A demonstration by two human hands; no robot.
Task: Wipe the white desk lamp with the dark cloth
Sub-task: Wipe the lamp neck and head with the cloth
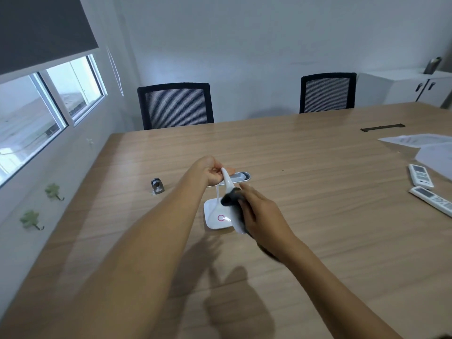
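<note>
The white desk lamp [215, 216] stands on the wooden table [318, 192], its square base showing a pink ring. Its long white head runs from the far tip down toward me. My left hand [210, 170] pinches the far tip of the lamp head. My right hand [259, 214] presses the dark cloth [231, 197] around the middle of the lamp head; part of the cloth is hidden under my fingers and trails below my wrist.
A small silver metal object [157, 185] sits left of the lamp. A long oval tray [241, 177] lies just behind it. Two remote controls [420, 176] and papers [415, 140] lie at the right. Two black chairs [175, 105] stand at the far edge.
</note>
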